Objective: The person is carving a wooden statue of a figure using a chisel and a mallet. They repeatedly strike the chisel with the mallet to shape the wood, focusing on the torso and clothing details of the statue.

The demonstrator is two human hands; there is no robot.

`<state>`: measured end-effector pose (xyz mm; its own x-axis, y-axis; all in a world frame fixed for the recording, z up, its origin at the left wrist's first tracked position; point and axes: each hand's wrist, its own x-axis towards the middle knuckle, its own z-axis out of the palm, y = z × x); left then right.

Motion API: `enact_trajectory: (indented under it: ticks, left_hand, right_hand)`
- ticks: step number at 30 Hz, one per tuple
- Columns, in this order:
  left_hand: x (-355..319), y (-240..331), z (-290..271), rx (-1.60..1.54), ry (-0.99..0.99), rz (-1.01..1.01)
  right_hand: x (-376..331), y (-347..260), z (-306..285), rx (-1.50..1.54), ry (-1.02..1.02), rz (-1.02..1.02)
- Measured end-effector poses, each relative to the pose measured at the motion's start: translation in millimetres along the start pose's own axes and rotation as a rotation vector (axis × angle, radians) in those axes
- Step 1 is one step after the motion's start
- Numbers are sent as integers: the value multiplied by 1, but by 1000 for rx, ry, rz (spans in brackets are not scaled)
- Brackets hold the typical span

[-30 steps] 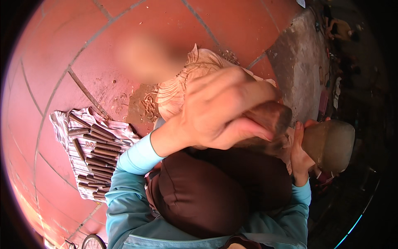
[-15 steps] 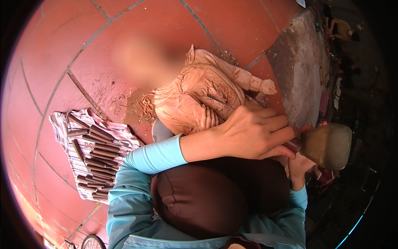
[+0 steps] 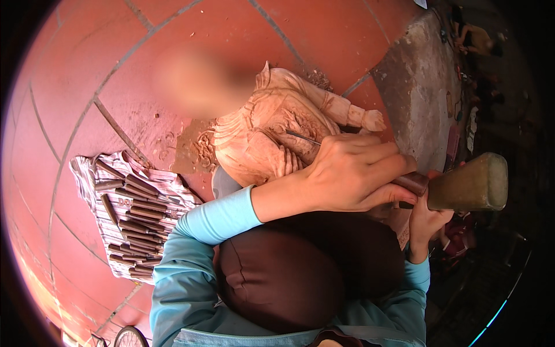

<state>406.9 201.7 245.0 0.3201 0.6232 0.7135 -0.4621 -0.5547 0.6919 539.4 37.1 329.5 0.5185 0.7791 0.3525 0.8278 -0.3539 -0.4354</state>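
Round the sitter's knees [image 3: 277, 272] over there, the statue [image 3: 260, 153] lies at twelve, chisel [image 3: 303, 137] over it, shavings [image 3: 203, 146] beside it at eleven, tools [image 3: 144, 212] on a cloth [image 3: 85, 168] at ten, mallet [image 3: 469, 184] at two, wheel [image 3: 132, 329] at eight.

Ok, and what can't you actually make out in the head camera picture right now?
In the head view:
Carved wooden statue: head blurred; lower part hidden behind the left hand and brown trousers.
Chisel: middle covered by the left hand; cutting edge too small to judge its shape.
Mallet: handle hidden by the right hand.
Bicycle wheel: cut off by the lower edge.
Background person: too small and dark.
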Motion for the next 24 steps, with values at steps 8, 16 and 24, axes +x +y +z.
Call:
enact_trajectory:
  ticks: [8, 16, 24]
  left_hand:
    - [0, -1, -1, 29, 11, -4]
    - [0, -2, -3, -7, 28, 27]
    - [1, -3, -8, -21, 30, 35]
  right_hand:
    - [8, -8, 3, -28, 17, -29]
    - [6, -4, -1, 12, 21, 9]
    - [9, 0, -1, -62, 74, -37]
